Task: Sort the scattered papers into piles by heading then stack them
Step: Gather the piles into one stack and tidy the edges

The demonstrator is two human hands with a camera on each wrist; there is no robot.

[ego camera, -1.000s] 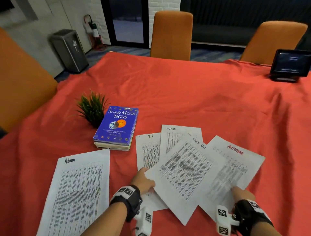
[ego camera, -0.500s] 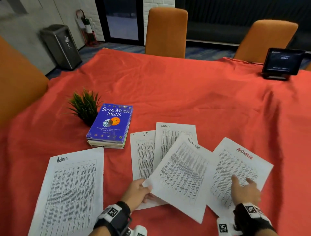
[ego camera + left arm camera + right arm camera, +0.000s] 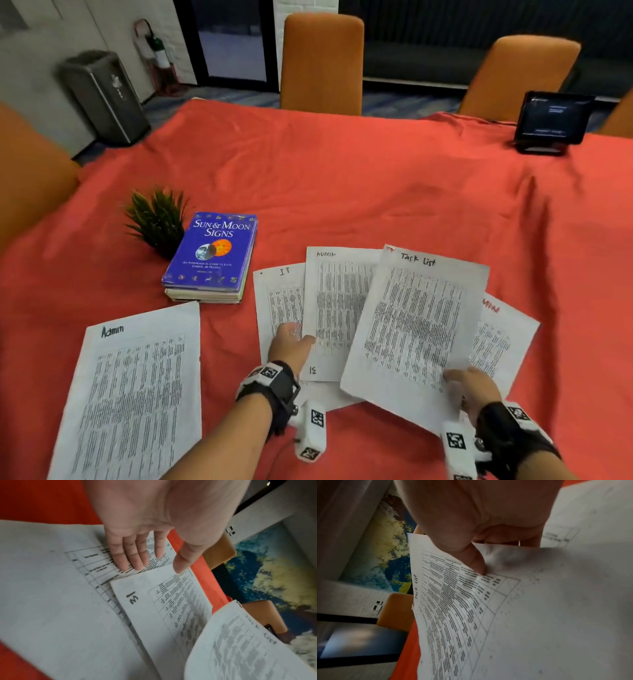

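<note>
Printed sheets lie fanned on the red tablecloth (image 3: 376, 178). My right hand (image 3: 471, 385) pinches the bottom corner of the "Task List" sheet (image 3: 416, 325) (image 3: 453, 601) and holds it lifted off the pile, thumb on top. Under it lie a red-headed "ADMIN" sheet (image 3: 503, 339), a black-headed "ADMIN" sheet (image 3: 337, 308) (image 3: 171, 608) and an "IT" sheet (image 3: 279, 298). My left hand (image 3: 291, 342) (image 3: 137, 555) rests with straight fingers flat on the "IT" sheet, at the edge of the black "ADMIN" sheet. A separate "Admin" sheet (image 3: 133, 394) lies alone at the front left.
A blue book "Sun & Moon Signs" (image 3: 212, 253) lies on other books left of the fan, beside a small potted plant (image 3: 156, 219). A dark tablet (image 3: 551, 120) stands at the far right. Orange chairs (image 3: 322, 65) ring the table.
My right hand left the red "ADMIN" sheet and took the "Task List" sheet, lifting it up and rightward. My left hand let that sheet go and now lies flat on the "IT" sheet.
</note>
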